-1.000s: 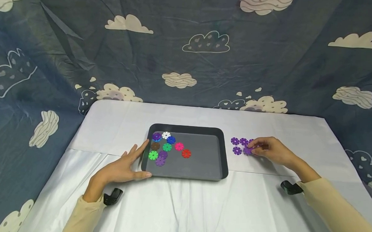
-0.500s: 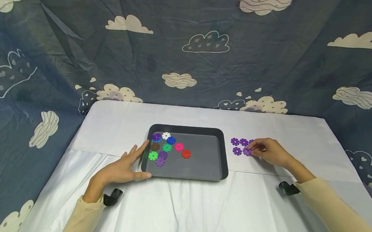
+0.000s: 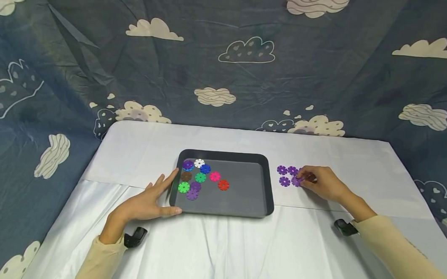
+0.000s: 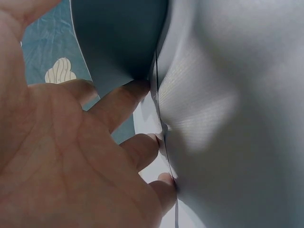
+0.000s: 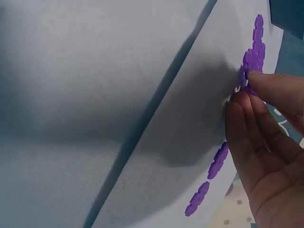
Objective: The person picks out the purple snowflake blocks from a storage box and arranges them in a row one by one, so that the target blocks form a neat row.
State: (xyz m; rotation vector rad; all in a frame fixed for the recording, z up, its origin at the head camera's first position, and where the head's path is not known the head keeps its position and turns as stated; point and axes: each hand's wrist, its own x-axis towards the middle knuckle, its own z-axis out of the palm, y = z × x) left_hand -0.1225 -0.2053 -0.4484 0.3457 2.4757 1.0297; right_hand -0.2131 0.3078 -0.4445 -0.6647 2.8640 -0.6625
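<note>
My right hand (image 3: 325,183) is over the white cloth to the right of the tray, its thumb and fingertips pinching a purple snowflake disc (image 5: 252,61). Other purple discs (image 3: 281,170) lie in a small group beside it. Past the fingers in the right wrist view lie two more purple discs (image 5: 218,161), which the hand largely hides from the head view. My left hand (image 3: 144,200), fingers spread, rests against the left edge of the dark grey baking tray (image 3: 242,206), with the thumb at the front rim. In the left wrist view, fingers (image 4: 121,104) touch the tray's side.
Inside the tray, loose discs of several colours sit toward the left, among them a red disc (image 3: 223,185), a white disc (image 3: 199,163) and a light green disc (image 3: 184,187). White cloth (image 3: 236,249) covers the table. A dark cloud-patterned curtain (image 3: 248,94) hangs behind.
The right hand has shifted very slightly, its fingers staying at the same purple disc. Left hand and tray look unchanged.
</note>
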